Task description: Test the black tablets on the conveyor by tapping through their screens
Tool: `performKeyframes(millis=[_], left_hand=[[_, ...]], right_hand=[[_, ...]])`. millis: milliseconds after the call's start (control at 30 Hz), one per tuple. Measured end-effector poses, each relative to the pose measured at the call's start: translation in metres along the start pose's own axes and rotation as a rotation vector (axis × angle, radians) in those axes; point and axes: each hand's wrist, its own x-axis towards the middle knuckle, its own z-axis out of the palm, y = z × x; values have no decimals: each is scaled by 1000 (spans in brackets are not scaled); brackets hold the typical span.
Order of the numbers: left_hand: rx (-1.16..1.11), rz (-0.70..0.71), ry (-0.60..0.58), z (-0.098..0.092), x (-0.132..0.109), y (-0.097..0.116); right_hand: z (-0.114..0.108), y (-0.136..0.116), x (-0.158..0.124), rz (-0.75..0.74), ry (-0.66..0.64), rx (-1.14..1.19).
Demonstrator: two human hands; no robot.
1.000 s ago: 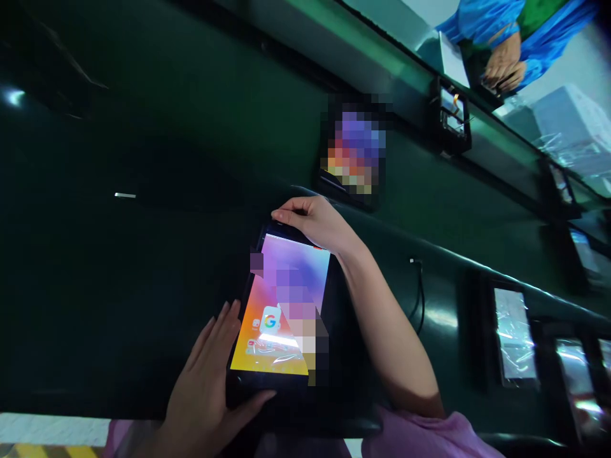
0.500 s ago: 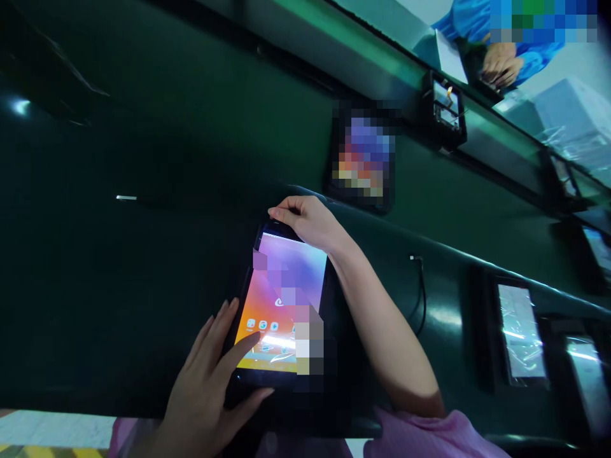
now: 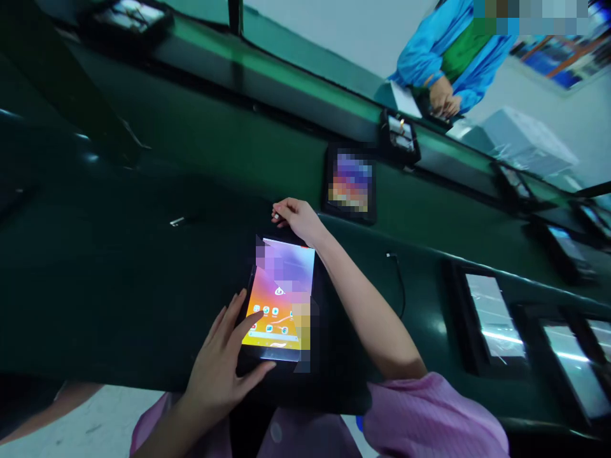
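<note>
Bracketing a lit tablet (image 3: 280, 304) at its lower-left corner, spread left hand (image 3: 216, 356), right hand (image 3: 296, 216) pinching a small pale-tipped piece (image 3: 276, 216)

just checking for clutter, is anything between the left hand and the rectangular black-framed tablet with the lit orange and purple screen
Nothing visible stands between them: the left hand is at the near left corner of the tablet, one finger extended over it.
</note>
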Motion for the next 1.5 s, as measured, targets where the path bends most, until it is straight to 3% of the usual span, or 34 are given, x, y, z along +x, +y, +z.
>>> performKeyframes(millis=[100, 200, 233, 300, 400, 467, 533, 667, 767, 833, 1000, 1167, 1333, 1500], left_hand=[[-10, 8, 35, 2, 0, -2], [-30, -19, 44, 5, -1, -4], [-37, -25, 48, 5, -2, -4], [-56, -26, 51, 5, -2, -3], [-114, -49, 24, 1, 6, -3], [-177, -87, 10, -3, 14, -3], [-247, -128, -1, -5, 23, -5], [-323, -183, -22, -7, 34, -6], [-326, -201, -33, -7, 36, -5], [-323, -208, -36, -7, 36, -3], [-364, -279, -72, -7, 42, 2], [-410, -329, -113, -8, 43, 0], [-538, -404, -162, -9, 40, -6], [-541, -347, -155, -9, 40, -6]], right_hand=[[-23, -20, -34, -158, 109, 20], [-61, -36, -95, -307, 283, 36], [-74, -38, -118, -358, 366, 37], [-97, -36, -163, -483, 678, -59], [-119, -10, -220, -533, 1027, -156], [-123, 21, -249, -417, 1273, -412], [-118, 58, -270, -324, 1348, -552], [-93, 119, -297, -143, 1207, -768], [-77, 137, -308, -89, 1030, -826], [-69, 135, -312, -72, 986, -823], [-41, 110, -305, -80, 1064, -716], [-11, 94, -272, -200, 833, -496], [0, 88, -254, -238, 775, -381], [7, 88, -252, -192, 705, -286]])
